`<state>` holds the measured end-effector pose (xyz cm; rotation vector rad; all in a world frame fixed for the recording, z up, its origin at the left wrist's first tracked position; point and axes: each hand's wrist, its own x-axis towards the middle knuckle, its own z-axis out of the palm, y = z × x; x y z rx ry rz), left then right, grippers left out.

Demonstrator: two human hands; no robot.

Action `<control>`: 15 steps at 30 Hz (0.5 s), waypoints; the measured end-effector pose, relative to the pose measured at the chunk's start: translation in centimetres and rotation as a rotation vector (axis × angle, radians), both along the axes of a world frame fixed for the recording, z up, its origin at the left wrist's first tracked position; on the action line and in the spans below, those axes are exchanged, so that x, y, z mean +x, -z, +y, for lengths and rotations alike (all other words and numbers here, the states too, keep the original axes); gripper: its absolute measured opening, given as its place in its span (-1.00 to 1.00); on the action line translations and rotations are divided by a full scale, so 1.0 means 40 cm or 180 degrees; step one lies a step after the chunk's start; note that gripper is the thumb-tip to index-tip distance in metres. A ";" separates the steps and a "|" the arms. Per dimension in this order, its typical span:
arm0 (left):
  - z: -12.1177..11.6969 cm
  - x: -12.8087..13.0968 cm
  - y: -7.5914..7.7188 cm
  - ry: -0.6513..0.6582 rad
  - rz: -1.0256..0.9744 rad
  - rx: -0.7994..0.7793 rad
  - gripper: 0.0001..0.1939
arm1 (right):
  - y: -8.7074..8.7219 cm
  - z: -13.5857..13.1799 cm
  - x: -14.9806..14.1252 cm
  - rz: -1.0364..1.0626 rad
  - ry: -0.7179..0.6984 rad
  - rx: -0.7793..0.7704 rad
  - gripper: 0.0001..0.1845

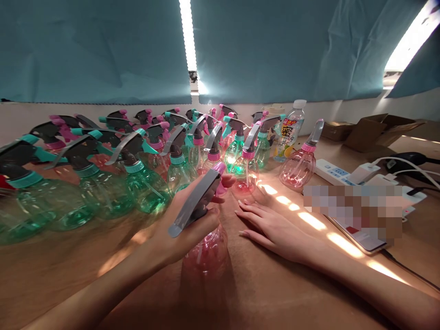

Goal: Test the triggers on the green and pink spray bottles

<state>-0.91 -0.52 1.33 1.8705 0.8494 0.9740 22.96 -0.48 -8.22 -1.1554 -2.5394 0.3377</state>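
Observation:
My left hand (202,225) is wrapped around the neck and trigger of a spray bottle (206,253). This bottle has a clear pink body, a pink nozzle and a grey top, and it stands on the brown table with its nozzle facing away from me. Part of its neck is hidden by my fingers. To its right, my right hand (271,229) lies palm down on the tabletop with fingers stretched out, holding nothing. Just beyond those fingertips stands another pink spray bottle (246,174).
Several green spray bottles (146,188) crowd the left and back. Farther right stand a lone pink spray bottle (298,167) and a labelled drink bottle (287,133). A power strip (335,172), a phone (364,238), cables and an open cardboard box (369,133) occupy the right side.

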 end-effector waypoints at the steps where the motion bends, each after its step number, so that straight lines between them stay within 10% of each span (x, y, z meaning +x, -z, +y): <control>1: 0.000 -0.001 0.000 -0.0001 0.0014 0.0015 -0.49 | 0.001 0.000 0.000 -0.0029 0.0008 -0.0003 -0.40; 15: 0.006 0.003 0.001 0.0110 0.0006 -0.0104 -0.53 | 0.001 0.000 0.001 -0.0071 0.0037 -0.0055 -0.39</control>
